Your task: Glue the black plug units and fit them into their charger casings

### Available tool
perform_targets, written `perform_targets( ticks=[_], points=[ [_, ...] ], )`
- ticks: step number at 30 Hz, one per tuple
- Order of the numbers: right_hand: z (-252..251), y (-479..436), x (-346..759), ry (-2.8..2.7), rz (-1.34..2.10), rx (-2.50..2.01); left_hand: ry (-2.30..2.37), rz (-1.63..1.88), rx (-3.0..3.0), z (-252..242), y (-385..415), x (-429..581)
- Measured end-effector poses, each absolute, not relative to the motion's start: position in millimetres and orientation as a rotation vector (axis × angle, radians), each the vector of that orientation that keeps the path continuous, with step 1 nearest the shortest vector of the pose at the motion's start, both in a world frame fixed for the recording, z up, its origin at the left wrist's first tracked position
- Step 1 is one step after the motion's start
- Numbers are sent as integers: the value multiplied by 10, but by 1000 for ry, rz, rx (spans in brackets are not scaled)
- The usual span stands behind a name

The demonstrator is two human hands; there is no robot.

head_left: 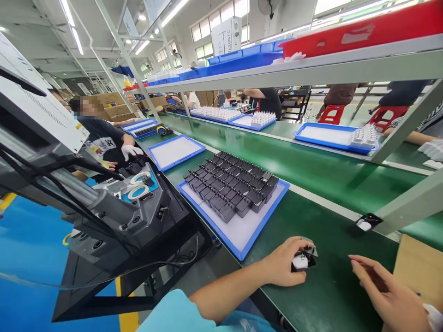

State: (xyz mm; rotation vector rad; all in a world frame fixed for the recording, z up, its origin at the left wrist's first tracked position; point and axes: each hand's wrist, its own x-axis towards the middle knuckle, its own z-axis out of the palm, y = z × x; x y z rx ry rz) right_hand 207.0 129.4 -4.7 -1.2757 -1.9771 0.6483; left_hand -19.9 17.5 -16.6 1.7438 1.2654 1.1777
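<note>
My left hand (285, 263) is closed around a small black plastic housing (312, 251), held just above the green table surface. The housing is open toward me, with a white part and thin reddish wires showing inside. My right hand (384, 288) is apart from it on the right. Its thumb and index fingertip come together in a pinch; anything between them is too small to make out. Another open black housing (367, 223) with a white part inside lies farther back, beside the shelf post. A blue-rimmed tray (242, 251) left of my hands bears rows of black housings (230, 184).
A brown cardboard piece (420, 263) lies at the right edge. Behind the tray is another blue-rimmed tray (176, 151). A machine (131, 212) stands at left, with a gloved co-worker (104, 138) beyond. An overhead shelf (277, 74) and its post (411, 120) border the green bench (332, 184).
</note>
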Motion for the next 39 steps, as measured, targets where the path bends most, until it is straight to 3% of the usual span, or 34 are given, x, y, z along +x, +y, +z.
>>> perform_targets(
  ticks=[3,12,39],
  points=[
    [-168,1290,2072,-2051,787,-1265,1256,1257,1734,-221,172,-189],
    [-302,1290,2062,-2144,711,-1200,1652,1179,1593,-295,199,-177],
    [-602,1413,2169,-2200,752,-1164,1718,1036,1670,-302,192,-183]
  ],
)
